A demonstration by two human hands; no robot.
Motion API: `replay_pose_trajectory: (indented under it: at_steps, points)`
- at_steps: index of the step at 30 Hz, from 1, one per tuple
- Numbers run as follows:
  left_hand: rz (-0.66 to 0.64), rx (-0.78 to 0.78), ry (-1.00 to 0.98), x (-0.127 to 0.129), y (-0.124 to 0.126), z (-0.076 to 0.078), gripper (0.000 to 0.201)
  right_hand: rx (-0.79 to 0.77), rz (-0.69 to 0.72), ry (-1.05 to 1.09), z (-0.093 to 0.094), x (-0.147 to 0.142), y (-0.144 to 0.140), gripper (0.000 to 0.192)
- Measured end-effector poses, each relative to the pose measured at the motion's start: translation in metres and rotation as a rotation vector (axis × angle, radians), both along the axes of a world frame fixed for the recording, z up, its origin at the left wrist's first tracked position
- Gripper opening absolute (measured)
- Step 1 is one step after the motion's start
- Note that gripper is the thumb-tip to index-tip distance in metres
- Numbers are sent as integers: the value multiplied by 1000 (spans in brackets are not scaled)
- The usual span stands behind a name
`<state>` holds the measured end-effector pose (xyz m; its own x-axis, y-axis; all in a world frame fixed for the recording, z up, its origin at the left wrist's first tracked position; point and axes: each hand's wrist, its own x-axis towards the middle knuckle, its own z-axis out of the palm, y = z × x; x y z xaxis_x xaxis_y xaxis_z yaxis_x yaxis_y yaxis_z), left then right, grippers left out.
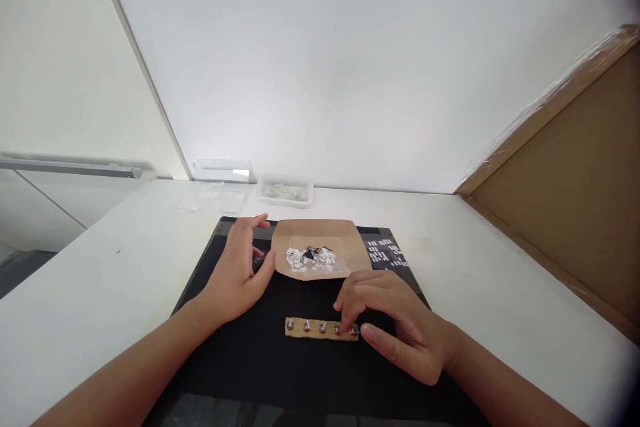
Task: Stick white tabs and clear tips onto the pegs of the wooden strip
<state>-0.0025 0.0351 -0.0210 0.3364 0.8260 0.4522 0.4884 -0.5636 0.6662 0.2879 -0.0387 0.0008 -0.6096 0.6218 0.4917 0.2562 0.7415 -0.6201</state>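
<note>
Tub (285,203) of pale bits (285,191) at the back, tray (320,228) of white scraps (296,259) just behind the cardboard strip (315,328). Left hand (245,267) loosely spread, right hand (390,300) narrow at the strip's right end, can't tell if gripping.

Matt brown paper tray (320,227), rough-edged cardboard strip (315,329), shiny metallic studs (323,330), translucent plastic tub (285,203)

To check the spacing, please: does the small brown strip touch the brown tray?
Apart: the head view shows black mat between the strip and tray.
</note>
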Motion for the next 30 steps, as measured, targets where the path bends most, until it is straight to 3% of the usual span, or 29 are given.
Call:
replay_pose_trajectory:
  at_steps: [13,30]
  points:
    - [-10,-25,4,1,-1,3,51,-29,68,-51,7,-13,-4,5]
    - [-29,6,6,2,0,2,48,-14,103,-34,4,-19,-9,26]
